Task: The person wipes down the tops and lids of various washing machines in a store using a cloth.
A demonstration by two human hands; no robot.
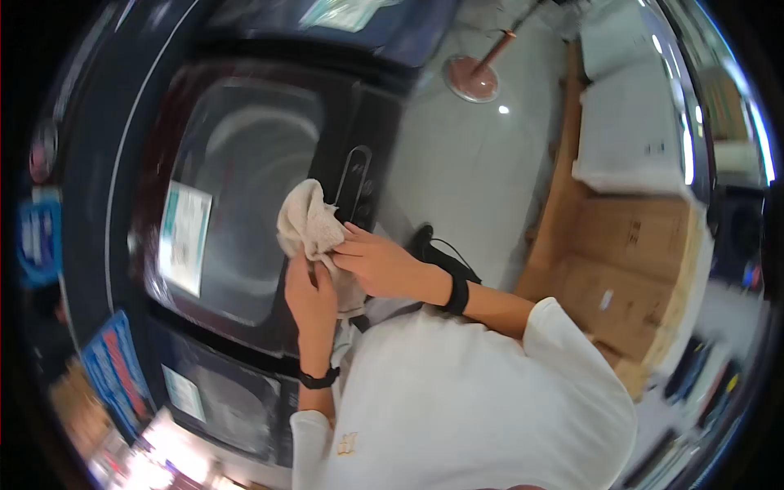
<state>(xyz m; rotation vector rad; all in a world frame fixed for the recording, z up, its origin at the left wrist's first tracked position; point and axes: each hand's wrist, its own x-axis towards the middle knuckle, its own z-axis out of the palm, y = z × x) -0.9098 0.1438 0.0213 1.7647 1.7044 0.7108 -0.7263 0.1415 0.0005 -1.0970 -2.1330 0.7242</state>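
Observation:
A cream cloth (pixel 309 216) is bunched up between my two hands, above the control-panel side of a dark top-loading washing machine (pixel 339 122). My left hand (pixel 312 300), with a black band at its wrist, pinches the cloth's lower part. From the other side, my right hand (pixel 377 260) grips the cloth with its fingers laid over the folds. Part of the cloth hangs down beneath my hands. The machine's see-through lid (pixel 253 163) is closed and carries a white and teal label (pixel 186 237). Whether the cloth touches the machine, I cannot tell.
Similar machines flank this one, one with a label (pixel 184 392) and one at the top (pixel 392 33). A copper-coloured stand (pixel 472 77) rises from the pale floor (pixel 465 163). Cardboard boxes (pixel 621 269) and white wrapped boxes (pixel 629 131) line the right side. A dark shoe (pixel 420 242) shows below.

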